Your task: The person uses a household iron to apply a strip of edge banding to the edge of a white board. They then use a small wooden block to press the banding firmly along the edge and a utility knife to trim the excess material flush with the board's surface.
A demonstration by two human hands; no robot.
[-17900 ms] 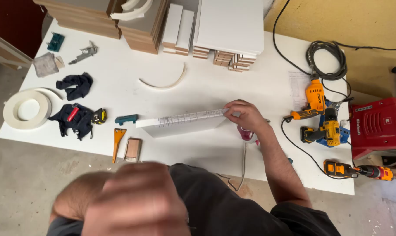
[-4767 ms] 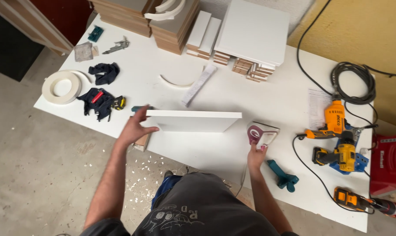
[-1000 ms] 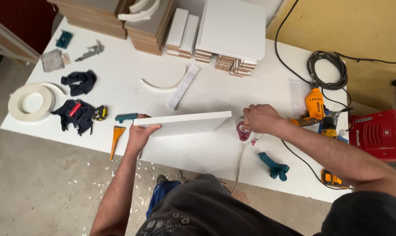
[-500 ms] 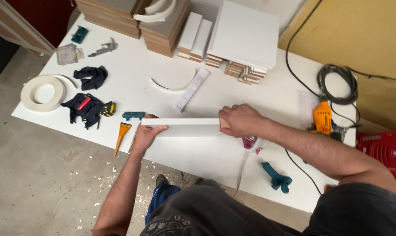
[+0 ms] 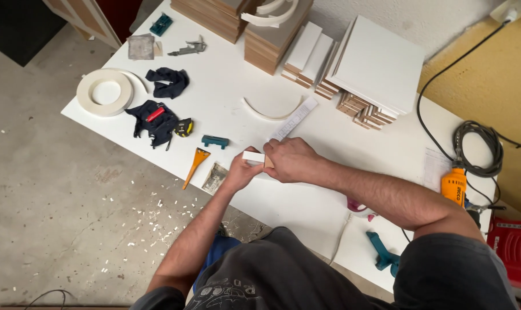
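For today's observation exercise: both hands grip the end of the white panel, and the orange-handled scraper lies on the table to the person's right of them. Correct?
Not quite. The head view shows the scraper to the person's left of the left hand and right hand, which do grip the white panel.

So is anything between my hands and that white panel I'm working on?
Nothing visible. The left hand grips the end of the white panel, and the right hand lies directly on it, covering most of it.

Bare tabletop (image 5: 237, 74) lies open beyond the hands — a curved white strip (image 5: 269, 115) and teal tool (image 5: 215, 141) crowd nearby; stacked white panels (image 5: 375, 72) block the far right.
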